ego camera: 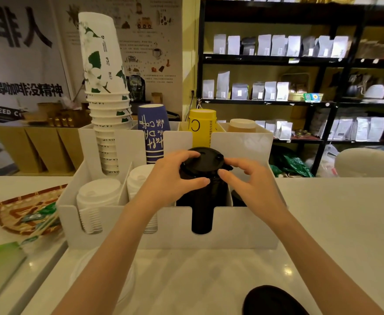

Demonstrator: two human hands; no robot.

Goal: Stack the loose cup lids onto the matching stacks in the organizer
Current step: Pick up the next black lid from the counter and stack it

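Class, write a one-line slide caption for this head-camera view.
Both hands, left hand and right hand, settle a black lid onto the black lid stack in the white organizer.

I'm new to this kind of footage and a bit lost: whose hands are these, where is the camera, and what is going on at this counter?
It is one picture, from a camera worn on a person's head, looking down at their own bare arms. No machine is involved. The left hand and right hand grip the top black lid of a black lid stack in a white organizer. Beside it stand white lid stacks; cups fill the back row. Another black lid lies loose on the counter.
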